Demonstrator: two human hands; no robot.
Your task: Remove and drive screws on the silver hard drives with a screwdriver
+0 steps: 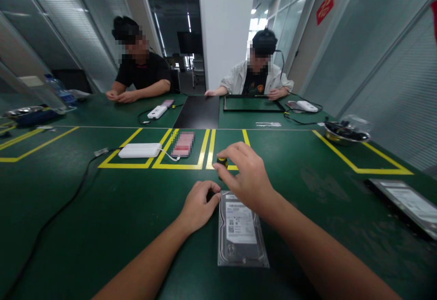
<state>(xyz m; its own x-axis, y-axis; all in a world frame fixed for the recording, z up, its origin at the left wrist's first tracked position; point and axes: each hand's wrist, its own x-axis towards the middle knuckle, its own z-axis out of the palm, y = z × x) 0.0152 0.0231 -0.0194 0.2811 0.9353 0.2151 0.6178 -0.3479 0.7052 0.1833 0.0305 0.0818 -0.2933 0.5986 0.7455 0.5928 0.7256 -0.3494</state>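
Note:
A silver hard drive lies label-up on the green table in front of me. My right hand hovers over its far end, with fingers pinched on a small black and yellow tool handle held upright. My left hand rests curled on the table at the drive's far left corner, fingertips touching its edge.
Yellow tape boxes hold a white power bank with a cable and a pink device. A second drive lies at the right, a metal bowl beyond it. Two people sit across the table by a black mat and a framed panel.

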